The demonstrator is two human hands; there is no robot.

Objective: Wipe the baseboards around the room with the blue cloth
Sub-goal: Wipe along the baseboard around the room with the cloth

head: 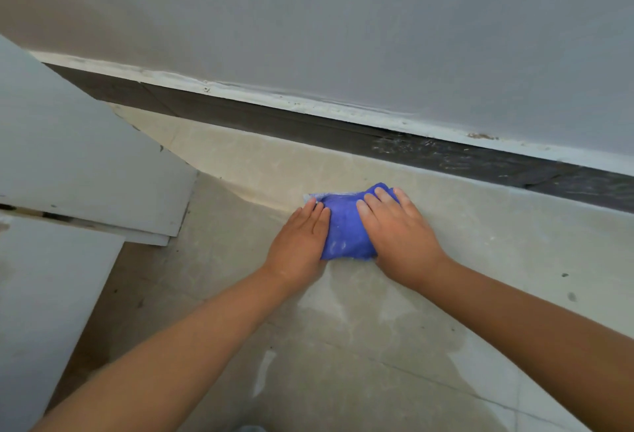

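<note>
The blue cloth [346, 225] lies bunched on the beige tiled floor [446, 294], a short way in front of the wall. My left hand [298, 239] lies flat with straight fingers against the cloth's left edge. My right hand [398, 229] presses flat on the cloth's right side, fingers straight and pointing toward the wall. The dark baseboard [308, 126] runs diagonally from upper left to right along the foot of the grey wall, with white smears at its right part [429, 150]. Neither hand touches the baseboard.
White boards [85, 164] lean or lie stacked at the left, reaching out over the floor. A white painted strip [240, 92] caps the baseboard. Pale streaks mark the tiles near me [343, 311].
</note>
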